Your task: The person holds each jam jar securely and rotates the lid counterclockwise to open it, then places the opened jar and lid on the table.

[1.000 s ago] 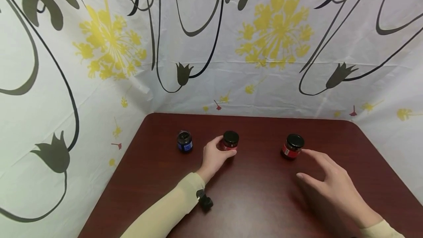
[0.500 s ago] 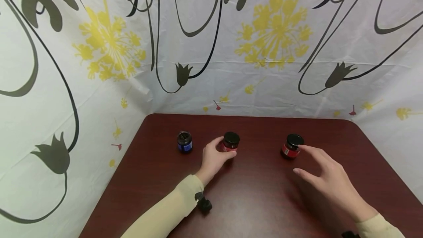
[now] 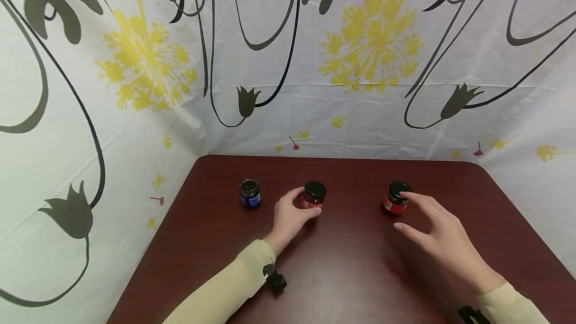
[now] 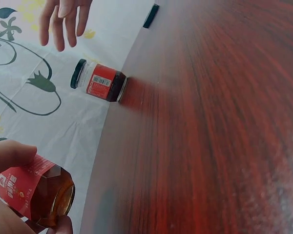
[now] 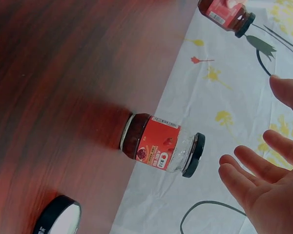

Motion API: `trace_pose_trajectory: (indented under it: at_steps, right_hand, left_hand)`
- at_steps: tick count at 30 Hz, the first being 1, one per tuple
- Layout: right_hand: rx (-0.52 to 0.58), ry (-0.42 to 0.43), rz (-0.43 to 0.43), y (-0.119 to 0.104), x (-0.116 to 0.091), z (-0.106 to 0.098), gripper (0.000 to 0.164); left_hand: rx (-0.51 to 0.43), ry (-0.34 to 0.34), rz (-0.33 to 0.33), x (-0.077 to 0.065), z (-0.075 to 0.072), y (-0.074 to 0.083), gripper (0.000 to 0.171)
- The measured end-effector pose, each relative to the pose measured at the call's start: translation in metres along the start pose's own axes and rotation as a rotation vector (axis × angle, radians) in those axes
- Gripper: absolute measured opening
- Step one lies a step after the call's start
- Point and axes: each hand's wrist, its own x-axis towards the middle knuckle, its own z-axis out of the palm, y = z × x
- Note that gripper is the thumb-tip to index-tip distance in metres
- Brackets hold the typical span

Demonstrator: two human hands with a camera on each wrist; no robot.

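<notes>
My left hand (image 3: pixel 290 218) grips a faceted glass jar (image 4: pixel 41 192) with a red label and amber contents; in the head view its black lid (image 3: pixel 315 190) points up. The base of this jar shows in the left wrist view, apart from the tabletop. A second red-labelled jar (image 5: pixel 158 141), part-filled with dark contents and capped with a black lid (image 5: pixel 194 155), stands upright on the table to the right. Beside it my right hand (image 3: pixel 443 236) is spread, holding nothing. Its fingertips overlap that lid in the head view, while the right wrist view shows a gap between them.
A small dark jar (image 3: pixel 250 194) with a blue label stands at the back left of the brown table (image 3: pixel 342 264). A loose black lid (image 5: pixel 58 217) with a pale inside lies on the tabletop near the right jar. Patterned white cloth (image 3: pixel 270 64) hangs behind the table.
My right hand has moved left and slightly farther from me, up to the right-hand jar. My left hand keeps its grip on its jar, almost still.
</notes>
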Motion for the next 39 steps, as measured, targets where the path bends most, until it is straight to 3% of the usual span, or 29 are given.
trace_pose_trajectory:
  at_steps: [21,39]
  right_hand:
    - [0.067,0.037,-0.079,-0.006,0.020,0.006,0.075]
    - [0.044,0.026,-0.082,-0.016,0.034,0.009,0.074]
  left_hand:
    - [0.003,-0.031,0.023,-0.006,-0.005,0.002,0.070]
    - [-0.021,-0.042,0.049,-0.012,-0.004,0.007,0.064]
